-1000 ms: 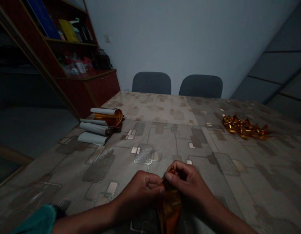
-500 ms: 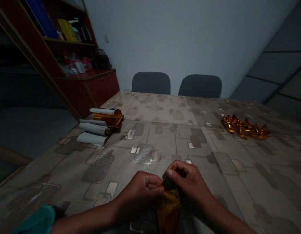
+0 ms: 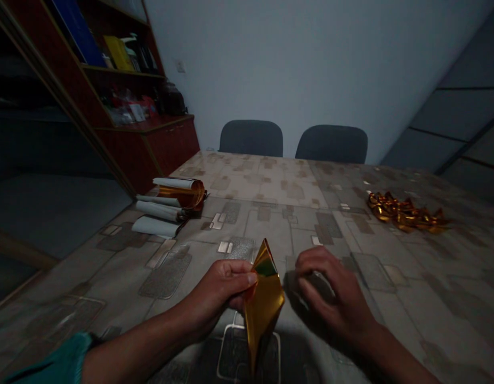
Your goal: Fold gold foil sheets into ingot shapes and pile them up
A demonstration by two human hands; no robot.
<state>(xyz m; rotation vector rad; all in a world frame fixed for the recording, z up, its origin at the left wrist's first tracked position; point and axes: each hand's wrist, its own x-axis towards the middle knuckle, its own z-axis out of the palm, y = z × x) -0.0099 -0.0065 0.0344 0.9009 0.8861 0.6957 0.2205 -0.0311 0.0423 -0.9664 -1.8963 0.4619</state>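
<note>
A folded piece of shiny gold paper (image 3: 265, 298), pointed at top and bottom, is pinched along its left edge by my left hand (image 3: 226, 285). It stands upright over the near part of the table. My right hand (image 3: 330, 288) is just to its right, apart from the paper, with fingers curved and a gap between thumb and fingertips; nothing shows in it. Farther off on the right lies a cluster of folded gold paper pieces (image 3: 406, 212). On the left sits a stack of curled gold sheets with pale backs (image 3: 170, 205).
A patterned cloth covers the table (image 3: 278, 184). Two grey chairs (image 3: 250, 137) stand at its far side before a pale wall. A reddish wooden cabinet (image 3: 170, 141) with shelved items is at the back left.
My right hand has let go of the gold paper and moved right. The paper, held by my left hand, is now raised and its pointed top shows.
</note>
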